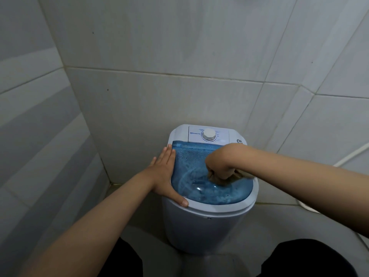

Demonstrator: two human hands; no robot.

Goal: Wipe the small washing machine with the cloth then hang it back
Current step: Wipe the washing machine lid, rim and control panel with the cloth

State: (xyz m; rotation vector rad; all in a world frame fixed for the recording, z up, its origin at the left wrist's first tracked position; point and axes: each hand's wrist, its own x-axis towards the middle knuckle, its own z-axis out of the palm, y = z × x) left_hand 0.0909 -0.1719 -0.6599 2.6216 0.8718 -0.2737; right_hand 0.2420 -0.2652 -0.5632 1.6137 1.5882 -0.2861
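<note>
A small white washing machine [201,222] stands in the corner of a tiled room. Its translucent blue lid [209,188] is closed and wet with droplets. A white dial [209,134] sits on the control panel at the back. My left hand [166,172] lies flat and open against the machine's left rim, thumb on the front edge. My right hand [219,166] is closed on a bunched brownish cloth [216,178] and presses it onto the lid, right of its middle. Most of the cloth is hidden under that fist.
Grey tiled walls [179,56] close in behind and on the left of the machine. A white hose [351,154] runs along the right wall to a white fitting [307,206]. My dark-clothed legs [307,260] frame the floor in front.
</note>
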